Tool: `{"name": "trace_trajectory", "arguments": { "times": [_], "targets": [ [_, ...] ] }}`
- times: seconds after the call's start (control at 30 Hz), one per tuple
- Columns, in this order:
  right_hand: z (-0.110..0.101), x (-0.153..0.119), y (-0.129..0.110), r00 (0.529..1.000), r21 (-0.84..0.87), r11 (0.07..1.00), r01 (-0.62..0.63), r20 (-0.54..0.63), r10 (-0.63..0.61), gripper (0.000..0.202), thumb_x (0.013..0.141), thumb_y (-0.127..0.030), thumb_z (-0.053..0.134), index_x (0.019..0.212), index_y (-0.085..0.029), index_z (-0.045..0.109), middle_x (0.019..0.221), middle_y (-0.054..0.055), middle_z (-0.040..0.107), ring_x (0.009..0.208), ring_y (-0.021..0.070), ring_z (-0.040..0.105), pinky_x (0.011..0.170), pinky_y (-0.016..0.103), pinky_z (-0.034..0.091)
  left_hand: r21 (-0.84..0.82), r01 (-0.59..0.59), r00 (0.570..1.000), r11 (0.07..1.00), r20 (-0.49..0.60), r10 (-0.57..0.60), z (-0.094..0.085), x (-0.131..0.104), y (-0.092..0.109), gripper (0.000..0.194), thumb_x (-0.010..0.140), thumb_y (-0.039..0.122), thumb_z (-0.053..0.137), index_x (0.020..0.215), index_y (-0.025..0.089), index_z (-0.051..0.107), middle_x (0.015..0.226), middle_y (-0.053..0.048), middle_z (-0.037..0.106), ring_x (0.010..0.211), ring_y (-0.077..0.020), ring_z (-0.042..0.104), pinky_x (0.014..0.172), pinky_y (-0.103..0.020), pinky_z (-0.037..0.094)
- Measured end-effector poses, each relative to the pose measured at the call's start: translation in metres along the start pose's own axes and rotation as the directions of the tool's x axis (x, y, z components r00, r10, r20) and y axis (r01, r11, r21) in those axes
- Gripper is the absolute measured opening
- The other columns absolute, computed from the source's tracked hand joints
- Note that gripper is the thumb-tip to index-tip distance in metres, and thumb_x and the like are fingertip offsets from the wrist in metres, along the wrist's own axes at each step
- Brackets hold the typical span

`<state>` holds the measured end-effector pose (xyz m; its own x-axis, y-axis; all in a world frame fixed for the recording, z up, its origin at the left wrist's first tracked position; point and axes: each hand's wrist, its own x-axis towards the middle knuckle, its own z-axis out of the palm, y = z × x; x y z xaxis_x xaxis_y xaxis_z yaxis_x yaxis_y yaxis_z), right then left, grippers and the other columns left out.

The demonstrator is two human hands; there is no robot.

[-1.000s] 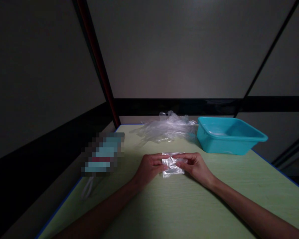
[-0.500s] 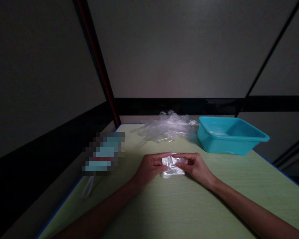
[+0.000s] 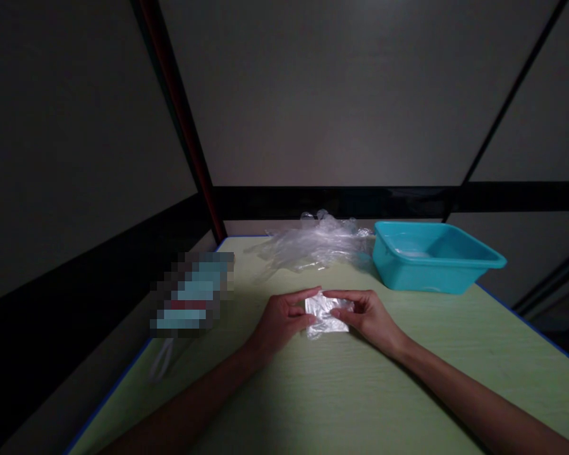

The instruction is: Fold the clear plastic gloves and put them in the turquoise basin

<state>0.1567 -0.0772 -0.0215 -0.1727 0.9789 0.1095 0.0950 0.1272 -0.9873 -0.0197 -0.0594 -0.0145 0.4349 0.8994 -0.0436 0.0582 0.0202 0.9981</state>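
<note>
A small folded piece of clear, shiny plastic (image 3: 323, 314) lies low over the middle of the pale green table (image 3: 341, 385). My left hand (image 3: 287, 316) grips its left side, with the thumb at the lower edge and the index finger stretched along the top. On the right side my right hand (image 3: 367, 313) pinches the same plastic, its thumb pressed on the face and its index finger along the upper edge. The two index fingertips nearly meet at the top.
Behind the hands is a loose heap of clear plastic (image 3: 313, 246). A turquoise basin (image 3: 422, 275) stands at the back right. On the left lies a pixelated object (image 3: 194, 291) with a pale loop (image 3: 162, 360). Walls rise behind the table.
The whole view has shifted slightly, so things appear a little further left. Both hands keep their hold on the folded plastic, with hardly any change in the fingers.
</note>
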Motion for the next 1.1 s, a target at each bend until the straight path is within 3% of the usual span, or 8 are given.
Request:
{"name": "trace_trajectory", "arguments": {
  "times": [0.2, 0.37, 0.5, 0.6, 0.67, 0.8, 0.93, 1.1],
  "targets": [
    [0.000, 0.001, 0.000, 1.000, 0.016, 1.000, -0.007, -0.002, 0.007, 0.039, 0.062, -0.029, 0.067, 0.097, -0.013, 0.065, 0.061, -0.002, 0.058, 0.049, 0.0075, 0.043, 0.048, 0.021, 0.036, -0.014, -0.002, 1.000, 1.000, 0.019, 0.002, -0.001, -0.001, 0.001, 0.065, 0.061, 0.017, 0.065, 0.123, 0.017, 0.044, 0.050, 0.004, 0.057, 0.046, -0.0076, 0.045, 0.047, -0.018, 0.031],
    [0.000, 0.001, 0.004, 0.999, 0.142, 0.990, -0.010, 0.042, 0.004, 0.038, 0.060, -0.025, 0.069, 0.097, -0.018, 0.065, 0.078, 0.000, 0.065, 0.062, 0.0114, 0.053, 0.059, 0.024, 0.041, -0.004, 0.007, 1.000, 1.000, 0.024, -0.006, -0.003, -0.001, 0.001, 0.068, 0.063, 0.020, 0.065, 0.126, 0.018, 0.039, 0.056, 0.002, 0.061, 0.048, -0.0087, 0.047, 0.048, -0.018, 0.031],
    [-0.002, 0.001, 0.006, 0.997, 0.194, 0.981, -0.018, 0.076, 0.003, 0.042, 0.059, -0.020, 0.070, 0.101, -0.021, 0.063, 0.080, -0.001, 0.065, 0.063, 0.0118, 0.054, 0.059, 0.023, 0.042, -0.028, -0.002, 1.000, 1.000, 0.027, 0.003, -0.004, -0.002, 0.001, 0.072, 0.062, 0.021, 0.066, 0.128, 0.016, 0.036, 0.062, 0.000, 0.063, 0.053, -0.0106, 0.052, 0.052, -0.019, 0.036],
    [-0.003, 0.001, 0.006, 0.998, 0.223, 0.975, 0.003, 0.068, -0.018, 0.042, 0.059, -0.018, 0.071, 0.101, -0.023, 0.062, 0.081, -0.002, 0.065, 0.067, 0.0120, 0.055, 0.061, 0.023, 0.042, -0.031, -0.003, 0.998, 1.000, 0.069, 0.005, -0.004, -0.001, 0.000, 0.079, 0.060, 0.019, 0.067, 0.130, 0.016, 0.031, 0.076, -0.004, 0.065, 0.066, -0.0154, 0.058, 0.058, -0.022, 0.041],
    [-0.004, 0.002, 0.006, 0.998, 0.249, 0.968, 0.012, 0.054, -0.026, 0.042, 0.059, -0.017, 0.071, 0.100, -0.024, 0.063, 0.081, -0.002, 0.064, 0.068, 0.0122, 0.055, 0.062, 0.023, 0.042, -0.031, -0.030, 0.997, 0.999, 0.071, 0.032, -0.003, 0.000, -0.001, 0.081, 0.058, 0.016, 0.068, 0.130, 0.017, 0.031, 0.098, -0.009, 0.061, 0.076, -0.0183, 0.058, 0.059, -0.023, 0.043],
    [-0.005, 0.004, 0.008, 1.000, 0.287, 0.958, 0.006, 0.016, -0.011, 0.040, 0.059, -0.018, 0.071, 0.098, -0.023, 0.063, 0.084, -0.001, 0.065, 0.070, 0.0131, 0.056, 0.065, 0.025, 0.042, -0.043, -0.067, 0.998, 0.997, 0.002, 0.067, -0.001, 0.001, -0.004, 0.083, 0.053, 0.013, 0.069, 0.128, 0.020, 0.034, 0.132, -0.012, 0.032, 0.079, -0.0157, 0.055, 0.056, -0.021, 0.044],
    [-0.007, 0.005, 0.011, 1.000, 0.329, 0.944, -0.025, 0.009, 0.024, 0.040, 0.060, -0.019, 0.070, 0.099, -0.022, 0.063, 0.084, 0.001, 0.065, 0.069, 0.0133, 0.056, 0.065, 0.025, 0.042, -0.138, -0.038, 0.999, 0.990, -0.008, 0.038, -0.001, 0.002, -0.004, 0.089, 0.050, 0.015, 0.071, 0.128, 0.020, 0.029, 0.122, -0.013, 0.040, 0.077, -0.0154, 0.054, 0.056, -0.022, 0.045],
    [-0.010, 0.005, 0.010, 0.988, 0.313, 0.947, -0.074, 0.154, 0.026, 0.041, 0.058, -0.014, 0.067, 0.098, -0.021, 0.064, 0.081, -0.001, 0.064, 0.064, 0.0108, 0.053, 0.057, 0.021, 0.038, -0.266, 0.034, 0.999, 0.963, -0.021, -0.041, -0.002, 0.006, -0.003, 0.040, 0.063, 0.029, 0.062, 0.099, 0.016, 0.051, 0.080, -0.003, 0.056, 0.069, -0.0160, 0.055, 0.056, -0.025, 0.045]
  ]
}}
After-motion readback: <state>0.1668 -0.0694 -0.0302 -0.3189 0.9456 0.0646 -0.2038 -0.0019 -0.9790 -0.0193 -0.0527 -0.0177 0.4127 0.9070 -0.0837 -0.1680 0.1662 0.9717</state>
